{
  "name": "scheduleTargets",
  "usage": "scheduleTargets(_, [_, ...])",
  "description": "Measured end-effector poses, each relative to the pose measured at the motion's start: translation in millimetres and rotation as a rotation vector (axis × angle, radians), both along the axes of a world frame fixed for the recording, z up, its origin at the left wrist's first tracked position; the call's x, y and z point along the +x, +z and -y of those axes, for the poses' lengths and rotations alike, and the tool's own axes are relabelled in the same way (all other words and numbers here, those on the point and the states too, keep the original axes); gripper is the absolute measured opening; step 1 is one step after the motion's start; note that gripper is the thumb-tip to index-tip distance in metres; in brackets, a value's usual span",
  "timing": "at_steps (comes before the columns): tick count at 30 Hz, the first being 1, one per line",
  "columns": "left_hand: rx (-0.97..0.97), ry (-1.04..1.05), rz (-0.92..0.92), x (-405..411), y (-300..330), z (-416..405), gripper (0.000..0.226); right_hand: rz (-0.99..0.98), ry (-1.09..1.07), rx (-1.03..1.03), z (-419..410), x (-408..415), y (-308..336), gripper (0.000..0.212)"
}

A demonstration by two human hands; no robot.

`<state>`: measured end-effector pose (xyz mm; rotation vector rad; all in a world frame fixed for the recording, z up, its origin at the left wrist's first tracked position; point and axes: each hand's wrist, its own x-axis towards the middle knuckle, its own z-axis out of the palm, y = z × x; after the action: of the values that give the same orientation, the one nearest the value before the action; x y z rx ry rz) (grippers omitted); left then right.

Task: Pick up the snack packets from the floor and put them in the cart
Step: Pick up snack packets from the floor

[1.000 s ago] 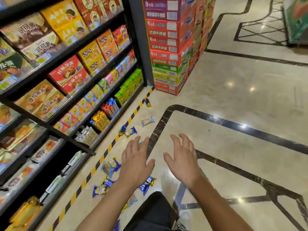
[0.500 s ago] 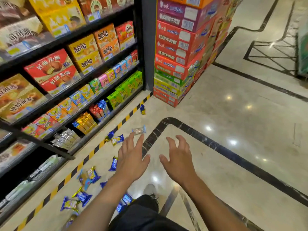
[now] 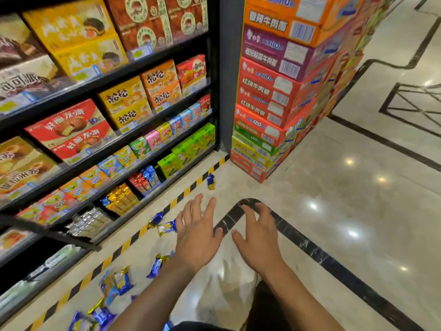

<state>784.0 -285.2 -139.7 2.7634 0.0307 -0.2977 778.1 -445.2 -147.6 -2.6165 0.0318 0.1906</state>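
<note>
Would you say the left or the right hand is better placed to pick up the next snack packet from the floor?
Left, probably. The left hand is open right beside the blue-and-yellow packet, and the packets lie along the shelf side. The right hand, also open, hovers over bare floor.

We hold both forearms stretched forward, our left hand (image 3: 196, 235) and right hand (image 3: 259, 237) side by side, palms down, fingers spread and relaxed, gripping nothing.

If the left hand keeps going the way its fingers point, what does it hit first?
Probably the lone blue and gold snack packet lying on the floor ahead of the left hand, by the striped tape; depth is unclear, but nothing else shows between.
</note>
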Motion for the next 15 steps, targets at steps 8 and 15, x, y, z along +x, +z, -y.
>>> scheduleTargets(8, [0.060,0.110,-0.123,93.8,-12.8,62.0,0.076,-0.069,0.195,-0.033,66.5,122.6,-18.2,0.066])
scheduleTargets(15, [0.169,0.212,-0.075,150.1,-6.9,102.5,0.080,-0.073,0.362,-0.076,113.0,225.7,-25.2,0.063])
